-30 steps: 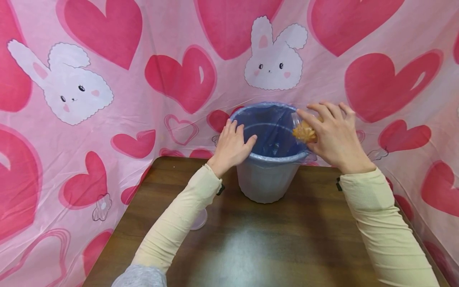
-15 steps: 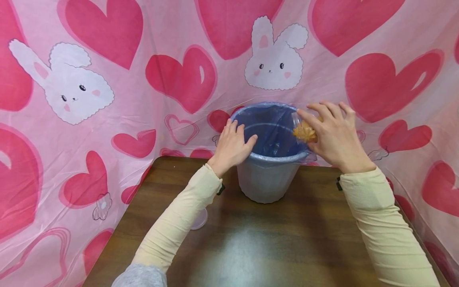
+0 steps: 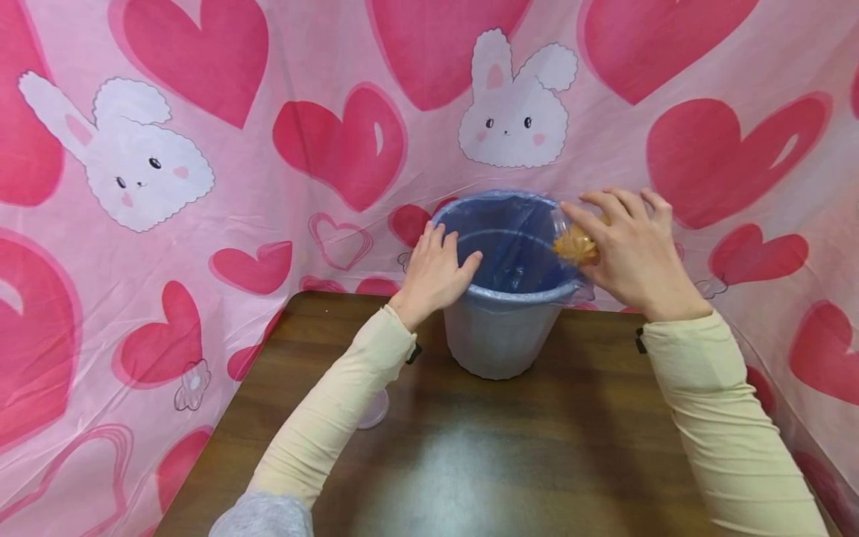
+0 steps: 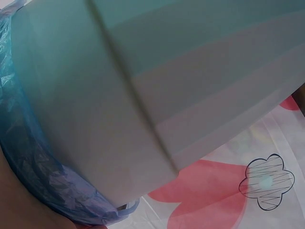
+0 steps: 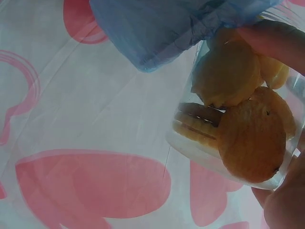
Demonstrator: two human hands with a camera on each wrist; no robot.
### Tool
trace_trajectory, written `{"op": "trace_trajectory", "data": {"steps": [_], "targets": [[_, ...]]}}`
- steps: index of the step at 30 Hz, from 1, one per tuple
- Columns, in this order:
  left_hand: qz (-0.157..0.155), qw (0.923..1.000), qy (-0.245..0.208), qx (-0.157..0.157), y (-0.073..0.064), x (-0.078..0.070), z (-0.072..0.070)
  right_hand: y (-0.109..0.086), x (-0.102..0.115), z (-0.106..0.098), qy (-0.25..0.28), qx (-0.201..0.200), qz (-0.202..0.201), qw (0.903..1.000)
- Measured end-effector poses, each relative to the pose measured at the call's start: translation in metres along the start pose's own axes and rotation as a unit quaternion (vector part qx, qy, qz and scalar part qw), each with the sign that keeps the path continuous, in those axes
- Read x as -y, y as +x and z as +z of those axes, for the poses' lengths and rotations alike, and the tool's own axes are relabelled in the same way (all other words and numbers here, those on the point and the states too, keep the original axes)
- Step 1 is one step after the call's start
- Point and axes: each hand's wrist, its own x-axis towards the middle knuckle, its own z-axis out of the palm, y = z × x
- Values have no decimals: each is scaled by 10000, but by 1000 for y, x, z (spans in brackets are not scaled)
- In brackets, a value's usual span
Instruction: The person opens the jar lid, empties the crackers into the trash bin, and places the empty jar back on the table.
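A white trash can [image 3: 499, 339], lined with a blue plastic bag [image 3: 496, 216], stands upright on the wooden table. My left hand [image 3: 432, 272] rests on its left rim, fingers straight. My right hand [image 3: 634, 250] grips a clear plastic jar [image 3: 560, 221], tipped sideways with its mouth toward the can's opening at the right rim. Golden-brown cookies [image 5: 252, 140], round and several in number, sit inside the jar in the right wrist view. There, a fold of the blue liner overlaps the jar's upper part. The left wrist view shows the can's wall [image 4: 95, 95] up close.
A pale round lid [image 3: 376, 410] lies on the table [image 3: 470, 462], partly behind my left forearm. A pink cloth with hearts and rabbits [image 3: 335, 149] hangs close behind the table and along its sides.
My right hand and the jar have shifted slightly to the right. The left hand stays at the rim, and the cookies remain in the jar.
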Motion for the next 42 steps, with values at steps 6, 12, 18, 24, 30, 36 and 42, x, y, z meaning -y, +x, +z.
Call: {"op": "trace_trajectory", "data": {"steps": [6, 12, 18, 24, 30, 36, 42], "targets": [[7, 10000, -28, 2, 0, 0, 0, -1, -2, -1, -19, 105, 18, 9999], [25, 10000, -35, -33, -1, 0, 0, -1, -3, -3, -4, 115, -47, 9999], [23, 10000, -89, 8, -1, 0, -1, -2, -4, -4, 9, 112, -76, 9999], [8, 9999, -148, 41, -1, 0, -1, -2, -5, -4, -32, 169, -84, 9998], [2, 9999, -152, 40, -2, 0, -1, -2, -5, -4, -146, 193, -139, 9996], [-11, 9999, -129, 29, -1, 0, -1, 0, -5, -4, -206, 172, -221, 9994], [-30, 9999, -109, 48, -1, 0, -1, 1, -5, -4, -287, 184, -266, 9991]]}}
